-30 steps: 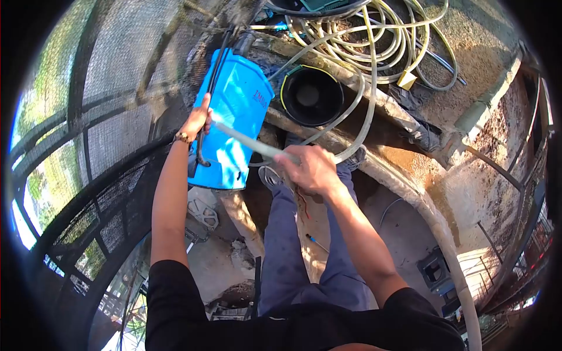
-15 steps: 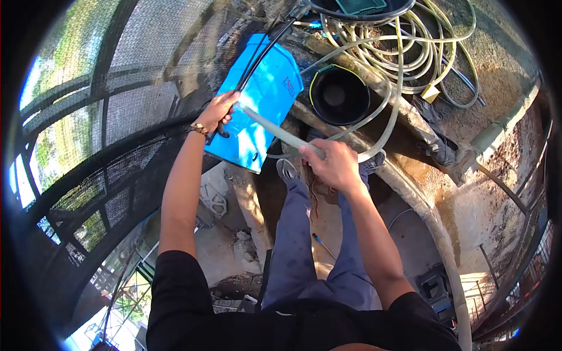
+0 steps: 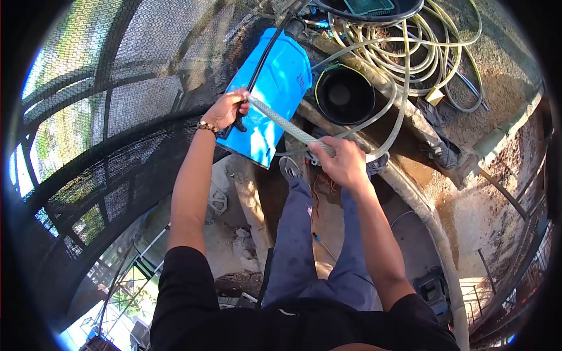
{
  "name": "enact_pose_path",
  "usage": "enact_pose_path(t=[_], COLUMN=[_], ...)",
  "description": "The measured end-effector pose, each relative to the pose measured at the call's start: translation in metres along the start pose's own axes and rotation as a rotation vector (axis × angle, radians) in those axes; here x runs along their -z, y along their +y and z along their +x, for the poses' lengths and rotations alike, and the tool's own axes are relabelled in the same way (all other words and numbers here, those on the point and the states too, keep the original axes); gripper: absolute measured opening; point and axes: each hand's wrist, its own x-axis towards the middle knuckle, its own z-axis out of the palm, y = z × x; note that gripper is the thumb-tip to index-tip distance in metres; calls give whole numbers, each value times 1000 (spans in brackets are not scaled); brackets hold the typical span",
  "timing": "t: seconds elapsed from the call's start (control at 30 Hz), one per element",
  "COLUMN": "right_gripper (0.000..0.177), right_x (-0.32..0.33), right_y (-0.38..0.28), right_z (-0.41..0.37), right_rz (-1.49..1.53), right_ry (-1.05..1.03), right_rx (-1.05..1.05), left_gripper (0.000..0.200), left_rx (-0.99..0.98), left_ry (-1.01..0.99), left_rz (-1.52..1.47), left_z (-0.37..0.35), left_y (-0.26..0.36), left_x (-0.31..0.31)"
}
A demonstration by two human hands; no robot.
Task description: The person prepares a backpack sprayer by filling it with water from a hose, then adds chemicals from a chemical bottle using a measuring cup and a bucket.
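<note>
A pale, braided clear hose (image 3: 284, 124) runs between my two hands above a blue plastic drum (image 3: 272, 76). My left hand (image 3: 227, 109), with a beaded bracelet on its wrist, has its fingers closed at the hose's end, beside a black pipe (image 3: 264, 57) that lies along the drum. Around the hose farther down, my right hand (image 3: 342, 161) is wrapped. From there the hose curves right and up toward a loose coil (image 3: 421, 55).
A black bucket (image 3: 345, 93) with a yellow-green rim stands right of the drum. Beyond it is a large black basin (image 3: 374, 19) holding a green basket (image 3: 369, 6). Dark netting (image 3: 111, 158) on a frame rises at left. Concrete edges (image 3: 421, 205) curve at right.
The view has shifted slightly. My left hand has tilted and its fingers have moved at the hose's end. My right hand still grips the hose.
</note>
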Motion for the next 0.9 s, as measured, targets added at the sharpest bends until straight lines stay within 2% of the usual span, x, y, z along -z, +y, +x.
enact_pose_path(t=[0.13,0.17,0.23,0.3,0.43,0.53,0.57,0.67,0.7,0.8,0.83,0.9], right_gripper=[43,42,42,43,44,46,47,48,48,48,48,49], right_x=[0,1,3,2,-4,-5,-4,-4,-6,-13,-14,-15], right_y=[2,2,0,6,10,7,4,1,3,12,15,14], right_z=[0,0,0,2,8,12,10,6,4,-3,-5,-6], right_rz=[4,-12,-44,-43,-57,-97,-84,-116,-122,-141,-150,-139], right_ry=[2,-8,-26,50,88,-41,-70,-106,-104,-82,-65,-52], right_rx=[2,-6,-19,-41,-77,-53,-57,-44,-26,26,39,36], left_gripper=[23,36,40,42,36,31,31,39,40,42,41,34], left_rx=[210,189,225,240,186,120,99,162,160,112,71,-76], left_ry=[199,274,334,420,352,263,179,314,303,357,299,386], left_rz=[71,116,164,180,158,81,94,40,50,329,364,520], left_z=[11,14,17,16,23,31,31,17,18,20,21,22], left_y=[5,3,6,10,5,-3,-6,-1,-2,-6,-6,-14], left_x=[-18,-25,-30,-43,-36,-30,-23,-58,-54,-43,-35,-29])
